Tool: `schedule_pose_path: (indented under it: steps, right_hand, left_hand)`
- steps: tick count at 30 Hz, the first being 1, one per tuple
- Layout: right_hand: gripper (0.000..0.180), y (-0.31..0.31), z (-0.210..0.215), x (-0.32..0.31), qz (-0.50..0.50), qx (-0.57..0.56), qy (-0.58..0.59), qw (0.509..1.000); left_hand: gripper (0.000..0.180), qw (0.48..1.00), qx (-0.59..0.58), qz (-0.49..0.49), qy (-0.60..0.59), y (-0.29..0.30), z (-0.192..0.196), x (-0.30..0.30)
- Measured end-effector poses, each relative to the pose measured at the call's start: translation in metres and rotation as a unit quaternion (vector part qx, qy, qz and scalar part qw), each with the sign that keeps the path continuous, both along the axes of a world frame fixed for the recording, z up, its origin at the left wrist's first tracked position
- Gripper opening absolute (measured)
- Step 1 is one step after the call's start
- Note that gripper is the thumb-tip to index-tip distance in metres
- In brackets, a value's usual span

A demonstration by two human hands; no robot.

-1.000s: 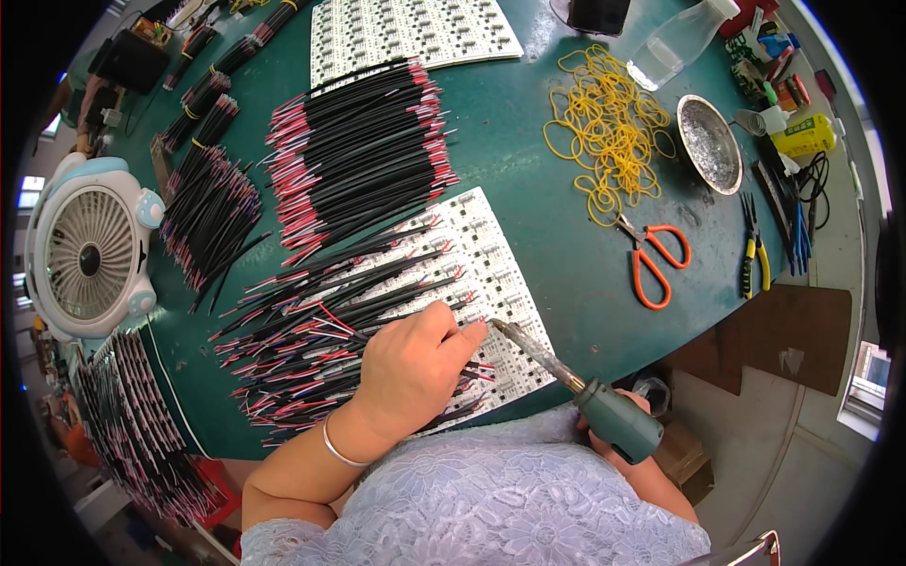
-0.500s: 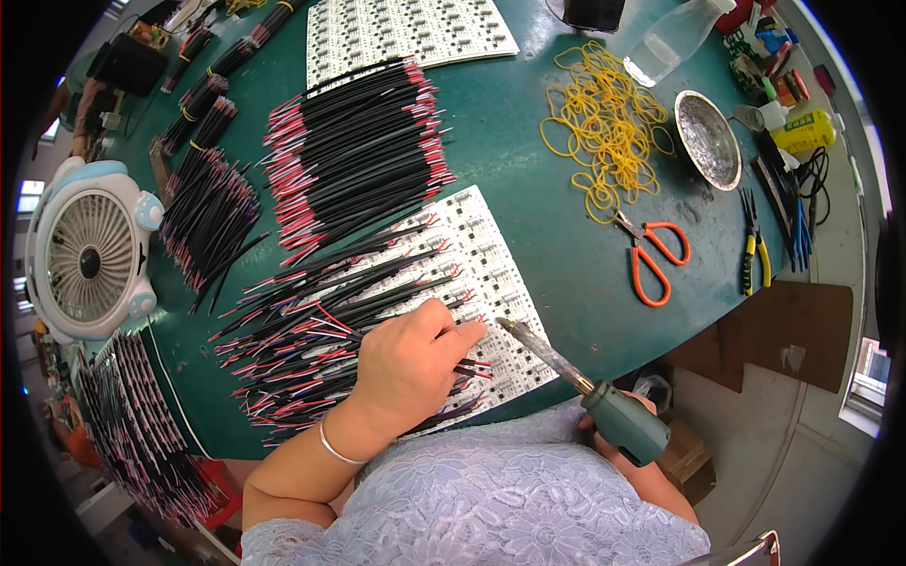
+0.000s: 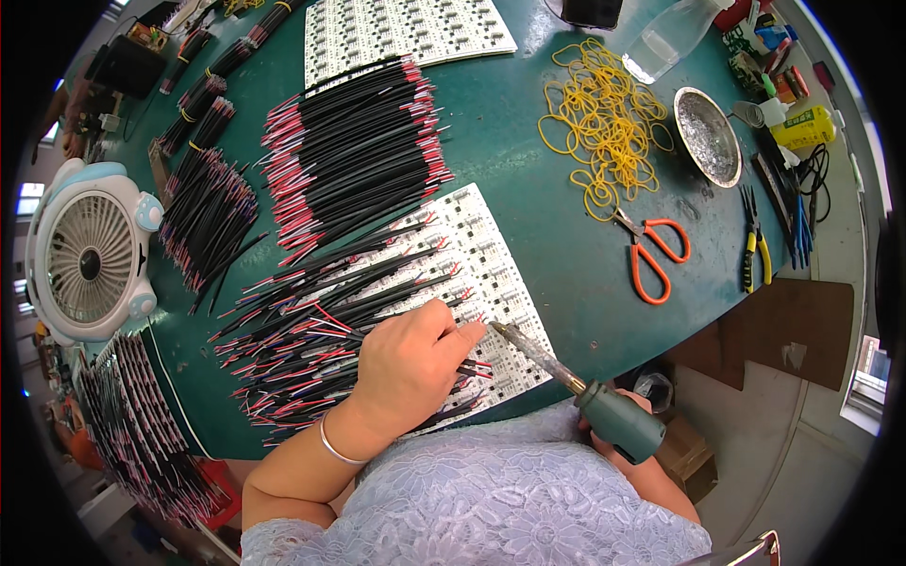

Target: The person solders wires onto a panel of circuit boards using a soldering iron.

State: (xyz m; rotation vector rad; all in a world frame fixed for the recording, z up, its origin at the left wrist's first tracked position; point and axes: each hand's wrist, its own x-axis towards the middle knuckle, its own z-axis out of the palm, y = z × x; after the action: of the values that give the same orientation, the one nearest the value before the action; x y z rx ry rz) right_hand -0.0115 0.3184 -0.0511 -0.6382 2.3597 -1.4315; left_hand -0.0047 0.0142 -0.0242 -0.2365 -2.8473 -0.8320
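My left hand (image 3: 412, 354) rests over a white circuit board panel (image 3: 505, 292), thumb and forefinger pinched on a thin wire with a red end at the board's surface. Many black-sleeved wires (image 3: 311, 354) lie across the panel's left part and stick out past its edge. A soldering iron (image 3: 618, 421) with a dark green handle is gripped in my right hand (image 3: 606, 447), mostly hidden behind that handle. Its tip points left, down at the board just beside my left fingertips; whether it touches cannot be made out.
Beyond the panel lie bundled black wires (image 3: 363, 151) and more boards (image 3: 406, 38). To the right are yellow rubber bands (image 3: 604, 123), orange-handled scissors (image 3: 651, 255), a metal bowl (image 3: 708, 137), pliers (image 3: 752, 245) and a clear bottle (image 3: 665, 42). A fan (image 3: 90, 259) stands left.
The soldering iron has shifted slightly left, bringing its tip nearer my left fingertips. My left hand keeps its place and pinch.
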Motion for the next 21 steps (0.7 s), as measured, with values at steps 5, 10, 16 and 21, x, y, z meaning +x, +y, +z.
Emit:
schedule_pose_path:
  steps: [5,10,16,21]
  right_hand:
    - [0.029,0.011,-0.008,0.001,0.034,0.041,0.074,0.996]
    - [0.046,0.002,0.001,0.015,-0.125,-0.250,-0.154,0.948]
    - [0.062,-0.005,0.019,-0.003,-0.136,-0.282,-0.179,0.933]
    - [0.062,0.000,0.014,-0.002,-0.116,-0.286,-0.196,0.931]
  left_hand:
    - [0.025,1.000,0.001,-0.005,-0.010,0.001,0.001,0.001]
    - [0.031,1.000,0.006,0.002,0.011,0.001,-0.001,0.002]
    - [0.032,0.997,0.058,-0.029,-0.034,-0.003,0.009,0.001]
    - [0.034,0.994,0.080,-0.073,0.030,-0.012,0.018,0.006]
